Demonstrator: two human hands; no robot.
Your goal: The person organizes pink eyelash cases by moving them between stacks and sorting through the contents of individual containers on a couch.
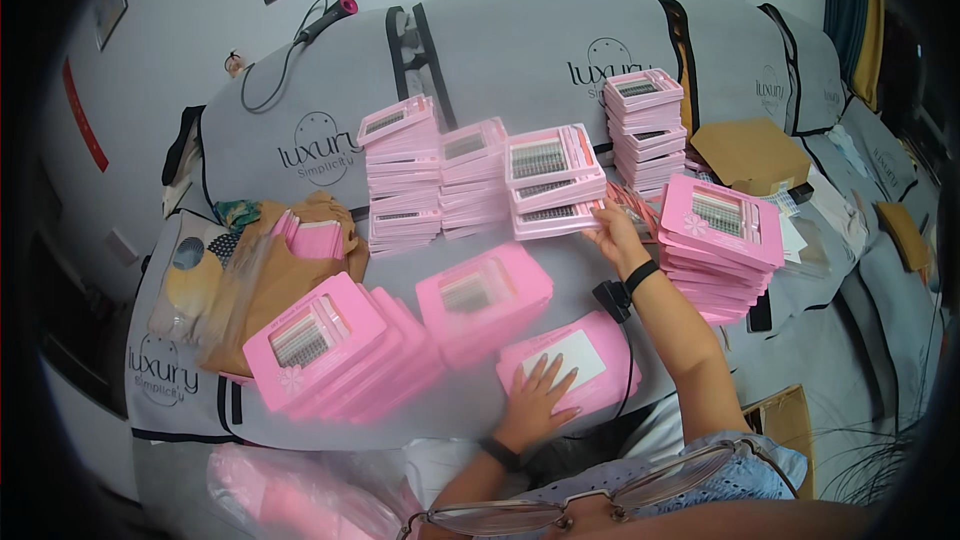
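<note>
Eyelash trays (540, 162) stand in a short, uneven pile on the grey-covered sofa (390, 290), forward of both hands and directly to the left of the right hand (622, 237). For sound handling, grip the tray by its rigid pink rim, clear of the transparent window, since pressure there could disturb the lash clusters. Support the pile level during any movement; the offset layers look liable to slide. Apply the left palm lightly and evenly, as a hard push would probably shift or crease the card. Guard against the black cable (631, 375) hanging from the device at the right wrist, which could snag on an edge. Hand states: the right hand pinches the right edge of the pile near its lowest visible tray, though the exact placement of the underside fingers cannot be told; the left hand (537, 402) is flat with fingers spread, grasping nothing, and presses on the white panel (590, 358) of the pink card sleeves (622, 335). This sleeve stack lies nearer the body than the trays, and windowed pink packs (688, 225) stand just right of the right hand.
</note>
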